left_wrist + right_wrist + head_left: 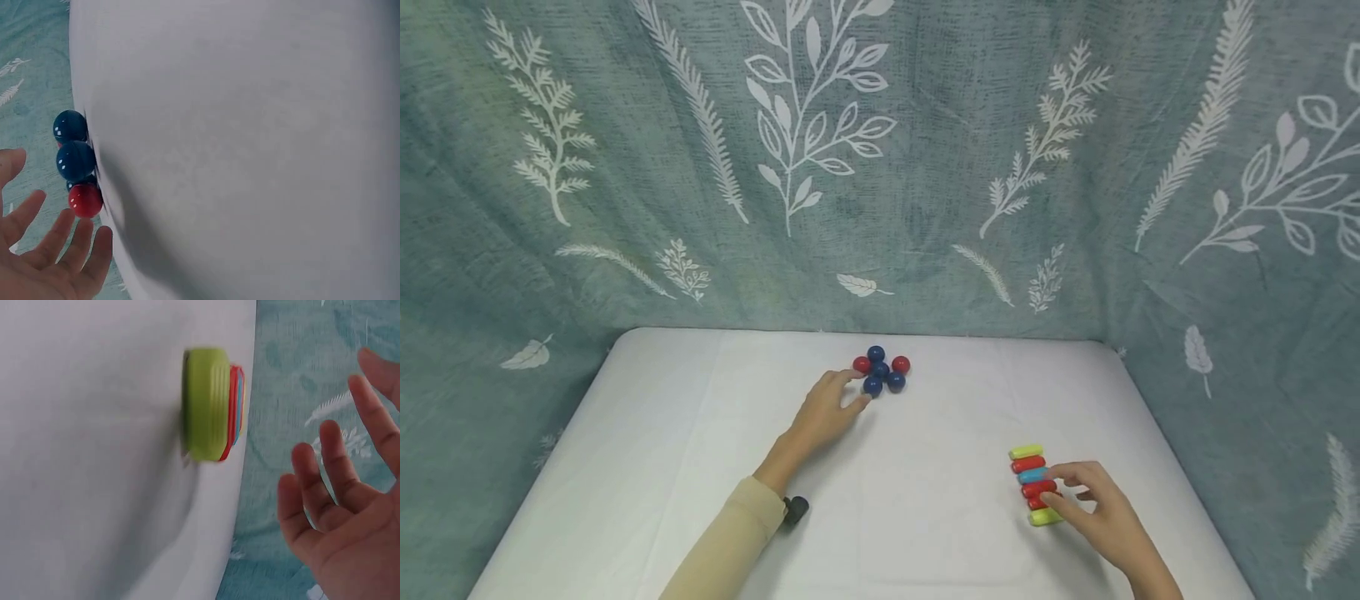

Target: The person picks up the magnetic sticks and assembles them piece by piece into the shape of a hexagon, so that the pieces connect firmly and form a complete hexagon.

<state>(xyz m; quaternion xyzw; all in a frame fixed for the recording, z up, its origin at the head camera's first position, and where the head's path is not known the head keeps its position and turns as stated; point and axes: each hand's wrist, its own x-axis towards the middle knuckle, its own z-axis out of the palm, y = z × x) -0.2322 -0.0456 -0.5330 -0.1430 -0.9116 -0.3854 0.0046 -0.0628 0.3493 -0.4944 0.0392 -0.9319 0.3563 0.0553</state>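
My left hand (826, 410) reaches to the left side of a cluster of shiny balls, its thumb and forefinger spread beside them. Several dark blue balls (896, 382) sit together with a red ball (901, 364) on the right and another red one (861, 364) near my forefinger. In the left wrist view the fingers (95, 257) are extended and hold nothing. My right hand (1097, 508) hovers at the right end of a row of short coloured pieces, holding none. The row has lime-green pieces (205, 405) at both ends, with red pieces (1028, 464) and blue pieces (1033, 476) between.
A white cloth covers the table (925, 500), whose far edge meets a green-grey leaf-patterned curtain (925, 167). A small black object (796, 509) shows beside the left sleeve (730, 533).
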